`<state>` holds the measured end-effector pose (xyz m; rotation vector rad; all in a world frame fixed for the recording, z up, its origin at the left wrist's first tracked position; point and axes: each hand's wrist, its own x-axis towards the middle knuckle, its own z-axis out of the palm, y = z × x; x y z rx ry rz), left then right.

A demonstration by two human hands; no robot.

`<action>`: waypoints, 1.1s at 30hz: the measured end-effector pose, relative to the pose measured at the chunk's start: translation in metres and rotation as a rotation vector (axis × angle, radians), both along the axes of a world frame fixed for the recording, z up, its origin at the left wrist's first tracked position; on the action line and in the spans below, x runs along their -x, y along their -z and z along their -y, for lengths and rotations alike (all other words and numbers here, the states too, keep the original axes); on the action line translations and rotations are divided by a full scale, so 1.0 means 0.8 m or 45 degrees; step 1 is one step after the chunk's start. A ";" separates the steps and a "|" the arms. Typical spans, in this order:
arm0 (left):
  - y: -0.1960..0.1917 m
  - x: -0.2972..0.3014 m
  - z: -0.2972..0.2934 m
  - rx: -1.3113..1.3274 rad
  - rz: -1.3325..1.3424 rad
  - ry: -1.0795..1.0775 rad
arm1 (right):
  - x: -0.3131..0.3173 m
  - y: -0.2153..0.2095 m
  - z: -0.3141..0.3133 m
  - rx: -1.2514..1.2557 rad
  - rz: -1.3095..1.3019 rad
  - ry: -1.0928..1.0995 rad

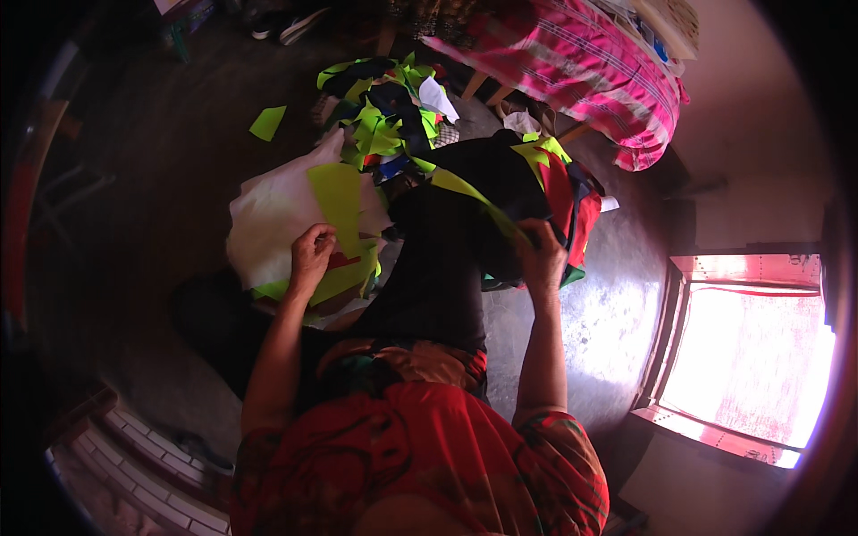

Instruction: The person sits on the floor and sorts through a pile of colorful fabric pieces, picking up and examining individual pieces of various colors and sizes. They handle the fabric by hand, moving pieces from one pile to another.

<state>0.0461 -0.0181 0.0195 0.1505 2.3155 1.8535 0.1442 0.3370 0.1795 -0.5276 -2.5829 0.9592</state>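
Observation:
My right hand (542, 252) is closed on the end of a long, narrow yellow-green fabric strip (471, 194). The strip slants away to the upper left across my dark trousers (433, 268). My left hand (313, 256) has its fingers drawn together in a pinch; what they hold, if anything, cannot be made out. Under and beside it lies a yellow-green fabric piece (338, 201) on a large white cloth (275, 213), with a small red scrap (342, 261) near the fingertips. Red, black and yellow-green fabric pieces (561, 192) are bunched beyond my right hand.
A heap of mixed fabric scraps (380, 125) lies on the floor ahead, with one loose yellow-green piece (267, 123) to its left. A pink checked cloth (572, 67) drapes over wooden-legged furniture at the upper right. A bright window (746, 357) is at the right.

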 end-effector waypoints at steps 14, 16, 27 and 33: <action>-0.045 -0.016 -0.019 -0.774 1.009 0.575 | 0.034 -0.045 0.152 -0.162 -0.513 -0.883; -0.034 -0.020 -0.025 -1.093 1.138 0.583 | 0.034 -0.037 0.168 -0.129 -0.497 -0.940; -0.060 -0.016 -0.006 -1.308 0.840 0.340 | 0.092 -0.013 0.204 0.031 -0.268 -1.189; -0.108 0.022 0.034 -1.354 0.569 0.180 | 0.145 -0.035 0.216 -0.116 -0.448 -1.332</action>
